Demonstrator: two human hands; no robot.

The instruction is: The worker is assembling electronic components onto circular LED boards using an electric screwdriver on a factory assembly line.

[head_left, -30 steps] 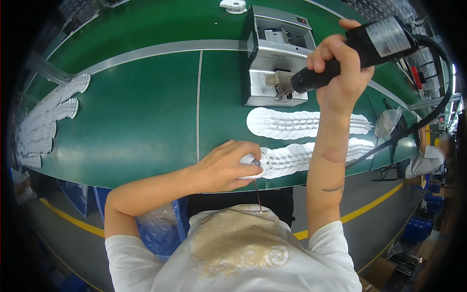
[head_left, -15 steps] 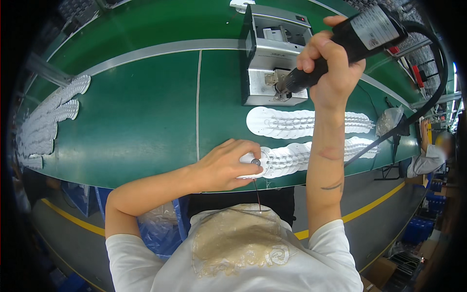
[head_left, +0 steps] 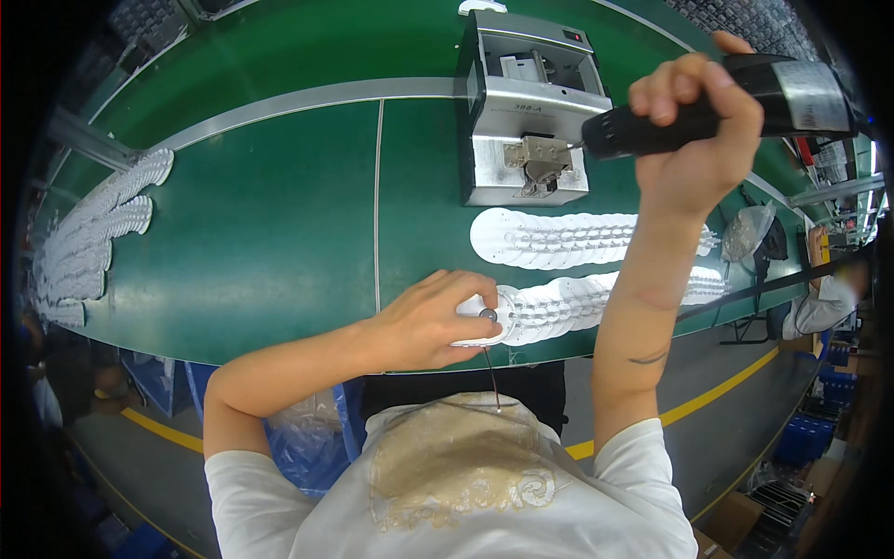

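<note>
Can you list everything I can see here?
Workbench: one, green, across the middle
Machine: one, silver and black, upper middle
Power tool: one, black, upper right
Overlapping rows: two, white, bench's right half
Piled pieces: many, white, far left
Held piece: one, white, near edge
Plastic bag: one, clear, bench's right end
Bags: several, blue, below bench
Crates: several, blue, lower right
Co-worker: one, white top, far right
Left hand: one, bare, on held piece
Right hand: one, bare, gripping power tool

The head-worn fisheye camera observed here faces steeply down, close above the wearer's white T-shirt point(head_left: 452, 512) and green workbench point(head_left: 251, 252).
</note>
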